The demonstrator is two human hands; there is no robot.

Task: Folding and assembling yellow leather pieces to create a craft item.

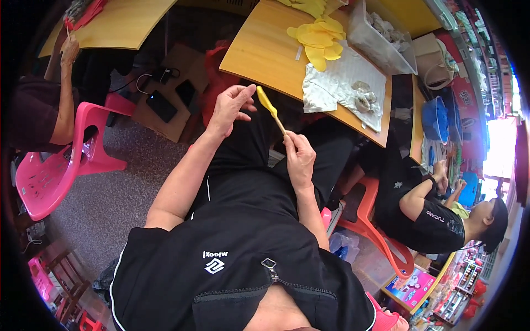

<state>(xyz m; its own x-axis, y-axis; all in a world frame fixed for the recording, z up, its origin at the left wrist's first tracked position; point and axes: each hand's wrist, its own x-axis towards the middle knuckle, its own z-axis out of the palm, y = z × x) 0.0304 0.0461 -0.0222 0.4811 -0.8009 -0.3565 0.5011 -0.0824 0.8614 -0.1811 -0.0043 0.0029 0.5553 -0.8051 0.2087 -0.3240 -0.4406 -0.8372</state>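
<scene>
My right hand (300, 160) grips a thin pale stick (280, 126) that has a yellow, elongated piece (266, 102) at its upper end. Just left of that piece, my left hand (232, 110) is raised with fingers apart and partly curled, its fingertips close to the yellow tip; whether they touch it I cannot tell. Beyond my hands, the wooden table (254, 44) bears a pile of yellow flat cut pieces (320, 41) and a white cloth (320, 91) with a small crumpled lump (364, 96) on it.
A clear plastic bin (381, 55) stands at the table's back right. At left, a person (47, 113) sits by another table (127, 27) and a pink chair (44, 182); phones (161, 107) lie on a board. At right, another person (419, 209) sits on an orange chair (364, 215).
</scene>
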